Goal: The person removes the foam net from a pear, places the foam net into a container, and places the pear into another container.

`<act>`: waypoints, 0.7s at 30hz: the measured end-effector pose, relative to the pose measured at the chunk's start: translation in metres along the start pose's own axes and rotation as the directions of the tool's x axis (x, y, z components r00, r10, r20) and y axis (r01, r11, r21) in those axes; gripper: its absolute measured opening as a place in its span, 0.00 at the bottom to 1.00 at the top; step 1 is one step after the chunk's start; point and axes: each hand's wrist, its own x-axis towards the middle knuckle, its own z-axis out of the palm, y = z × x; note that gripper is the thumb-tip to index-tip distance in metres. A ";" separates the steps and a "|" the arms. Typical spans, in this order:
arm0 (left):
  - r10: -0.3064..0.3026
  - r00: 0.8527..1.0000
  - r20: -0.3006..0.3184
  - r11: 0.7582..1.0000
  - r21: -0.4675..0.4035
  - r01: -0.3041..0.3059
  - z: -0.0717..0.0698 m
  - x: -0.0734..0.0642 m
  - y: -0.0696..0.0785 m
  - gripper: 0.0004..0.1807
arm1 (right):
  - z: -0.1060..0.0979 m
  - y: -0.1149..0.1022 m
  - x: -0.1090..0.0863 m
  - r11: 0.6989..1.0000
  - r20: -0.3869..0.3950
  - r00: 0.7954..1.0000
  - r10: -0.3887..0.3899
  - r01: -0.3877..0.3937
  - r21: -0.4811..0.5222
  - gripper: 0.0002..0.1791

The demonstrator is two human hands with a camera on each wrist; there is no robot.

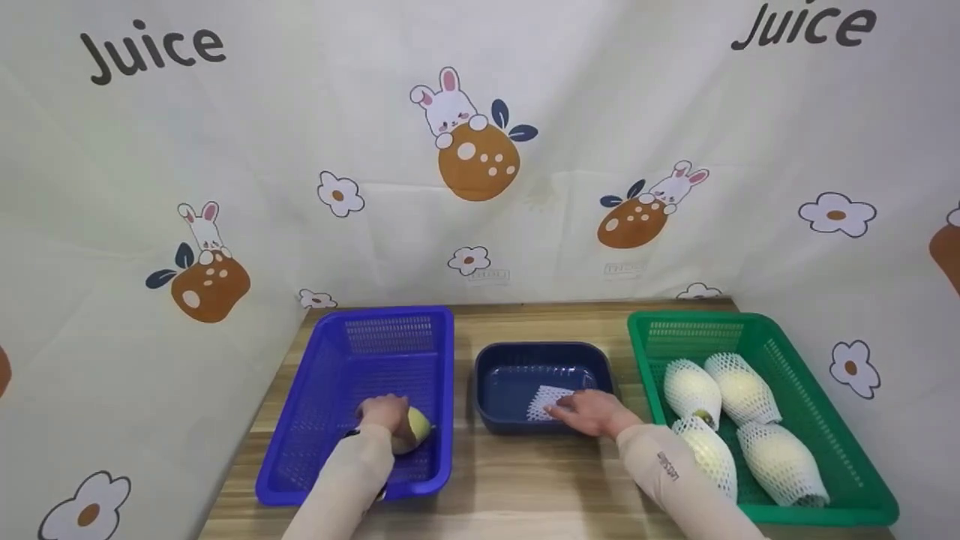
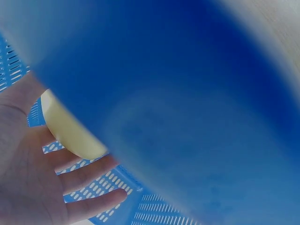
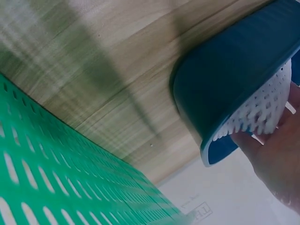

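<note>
Inside the blue basket (image 1: 447, 390), my left hand (image 1: 385, 413) is at a pale yellow-green pear (image 1: 421, 424). The left wrist view shows its fingers (image 2: 89, 177) spread and nearly straight beside the pear (image 2: 70, 131); the basket wall hides part of both. My right hand (image 1: 592, 412) reaches over the near right edge of a navy tub (image 1: 495, 429). Between its thumb and fingers it pinches a white foam net sleeve (image 1: 545, 405), which lies in the tub. The right wrist view shows the net (image 3: 265, 105) bunched at the fingertips.
To the right stands a green basket (image 1: 874, 480) with several fruits in white foam nets (image 1: 780, 457). The baskets and tub sit on a wooden table (image 1: 510, 480). A printed cloth (image 1: 570, 217) hangs behind and at the sides.
</note>
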 end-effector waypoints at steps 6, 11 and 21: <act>-0.006 1.000 0.010 1.000 -0.013 0.006 0.002 0.000 -0.003 0.39 | 0.005 0.000 -0.004 0.999 0.054 0.998 0.040 -0.040 -0.005 0.31; -0.031 1.000 -0.003 0.999 -0.037 0.031 0.005 0.001 -0.006 0.36 | 0.002 0.002 -0.002 0.999 -0.049 0.998 -0.033 0.031 -0.045 0.29; -0.033 0.998 -0.054 0.996 -0.087 0.028 0.001 0.000 -0.012 0.23 | -0.030 -0.006 -0.004 0.988 -0.322 0.935 -0.150 0.128 -0.090 0.22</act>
